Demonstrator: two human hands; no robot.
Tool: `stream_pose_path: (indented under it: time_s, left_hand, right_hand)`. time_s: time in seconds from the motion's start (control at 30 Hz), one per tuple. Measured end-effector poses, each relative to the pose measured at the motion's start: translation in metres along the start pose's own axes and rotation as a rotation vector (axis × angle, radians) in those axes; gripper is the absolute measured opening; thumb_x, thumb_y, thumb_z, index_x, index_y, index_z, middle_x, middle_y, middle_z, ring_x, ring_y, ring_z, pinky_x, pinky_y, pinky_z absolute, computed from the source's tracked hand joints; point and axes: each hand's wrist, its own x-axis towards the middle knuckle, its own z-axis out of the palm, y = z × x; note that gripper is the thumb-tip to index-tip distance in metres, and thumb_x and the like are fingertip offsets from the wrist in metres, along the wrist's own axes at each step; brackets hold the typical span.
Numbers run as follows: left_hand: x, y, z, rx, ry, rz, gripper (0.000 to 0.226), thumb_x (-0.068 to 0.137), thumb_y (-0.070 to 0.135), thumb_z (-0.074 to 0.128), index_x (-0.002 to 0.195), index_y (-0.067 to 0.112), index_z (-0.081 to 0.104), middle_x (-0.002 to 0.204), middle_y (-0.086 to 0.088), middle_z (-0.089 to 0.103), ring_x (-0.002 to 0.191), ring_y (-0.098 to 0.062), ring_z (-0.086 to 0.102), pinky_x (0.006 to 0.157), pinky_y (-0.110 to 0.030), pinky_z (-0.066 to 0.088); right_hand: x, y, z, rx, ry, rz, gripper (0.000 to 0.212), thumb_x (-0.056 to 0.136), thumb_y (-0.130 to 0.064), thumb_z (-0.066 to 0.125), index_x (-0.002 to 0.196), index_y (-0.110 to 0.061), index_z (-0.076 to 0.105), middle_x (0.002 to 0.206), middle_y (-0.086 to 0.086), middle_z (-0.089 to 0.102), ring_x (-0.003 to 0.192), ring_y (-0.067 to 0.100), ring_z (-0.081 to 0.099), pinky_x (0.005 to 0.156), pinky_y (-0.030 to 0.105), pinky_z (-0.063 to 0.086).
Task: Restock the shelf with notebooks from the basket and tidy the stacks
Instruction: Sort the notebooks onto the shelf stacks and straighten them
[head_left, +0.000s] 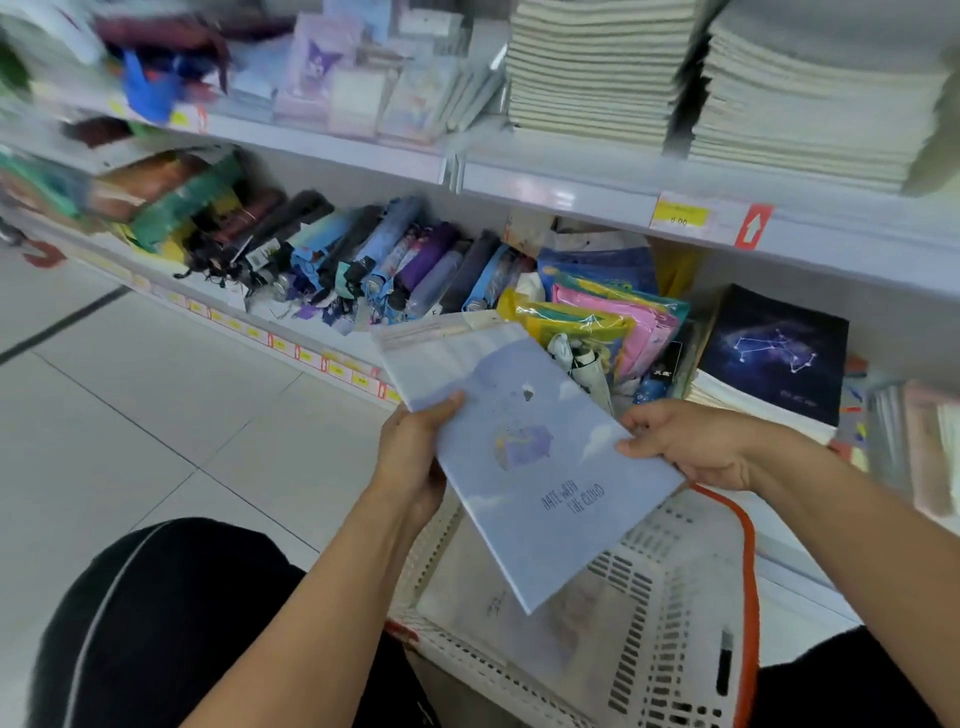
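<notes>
Shop shelves (571, 195) fill the background. Both hands, left (410, 457) and right (691, 441), grip a pale blue notebook (519, 457) above the basket (670, 613). Restocking is in hand; next it probably needs laying on the dark notebook stack (774, 353).

one view only, head-worn, wide-angle. looks forward and steeply down from above a white basket (670, 613), close over both forearms. faces shelving (571, 195) running upper left to right; floor tiles (156, 415) fill the left. edges blurred.
</notes>
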Motion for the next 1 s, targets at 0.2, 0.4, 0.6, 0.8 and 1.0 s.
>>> stream_pose_path:
  time_s: [0.2, 0.4, 0.6, 0.8, 1.0]
  left_hand:
    - [0.0, 0.041, 0.014, 0.171, -0.099, 0.154, 0.04, 0.09, 0.007, 0.062, 0.13, 0.009, 0.059, 0.125, -0.013, 0.066, 0.112, -0.033, 0.065, 0.089, -0.047, 0.056]
    - [0.012, 0.1, 0.087, 0.194, -0.272, 0.267, 0.041, 0.09, 0.009, 0.058, 0.131, 0.01, 0.056, 0.124, -0.011, 0.067, 0.108, -0.031, 0.067, 0.084, -0.043, 0.059]
    - [0.028, 0.159, 0.196, 0.563, -0.479, 0.318, 0.028, 0.096, 0.022, 0.059, 0.124, 0.023, 0.06, 0.118, -0.001, 0.071, 0.1, -0.022, 0.071, 0.077, -0.038, 0.061]
    - [0.046, 0.16, 0.266, 0.579, -0.417, 0.264, 0.021, 0.1, 0.01, 0.052, 0.12, 0.01, 0.057, 0.107, -0.004, 0.068, 0.083, -0.017, 0.067, 0.048, -0.023, 0.055]
    - [0.071, 0.136, 0.31, 0.526, -0.347, 0.158, 0.008, 0.098, 0.007, 0.054, 0.106, 0.006, 0.057, 0.101, -0.005, 0.066, 0.073, -0.018, 0.068, 0.051, -0.022, 0.056]
  right_hand:
    - [-0.025, -0.025, -0.002, 0.23, 0.018, -0.278, 0.055, 0.076, -0.018, 0.082, 0.124, -0.02, 0.056, 0.114, 0.001, 0.073, 0.107, 0.026, 0.068, 0.097, 0.051, 0.05]
    - [-0.07, -0.064, -0.013, 0.386, 0.133, -0.643, 0.041, 0.086, -0.015, 0.072, 0.125, -0.008, 0.063, 0.117, 0.014, 0.071, 0.102, 0.035, 0.07, 0.087, 0.047, 0.057]
    - [-0.1, -0.121, -0.077, 0.601, 0.463, -0.796, 0.033, 0.094, -0.01, 0.061, 0.127, -0.01, 0.062, 0.117, 0.01, 0.072, 0.102, 0.034, 0.07, 0.083, 0.05, 0.059]
    - [-0.112, -0.176, -0.163, 0.665, 0.631, -0.567, 0.021, 0.095, 0.0, 0.056, 0.116, 0.0, 0.063, 0.103, 0.016, 0.073, 0.074, 0.028, 0.071, 0.058, 0.039, 0.061]
    - [-0.109, -0.163, -0.204, 0.588, 0.817, -0.531, 0.01, 0.088, 0.009, 0.061, 0.096, 0.003, 0.065, 0.086, 0.016, 0.071, 0.055, 0.023, 0.068, 0.048, 0.031, 0.057]
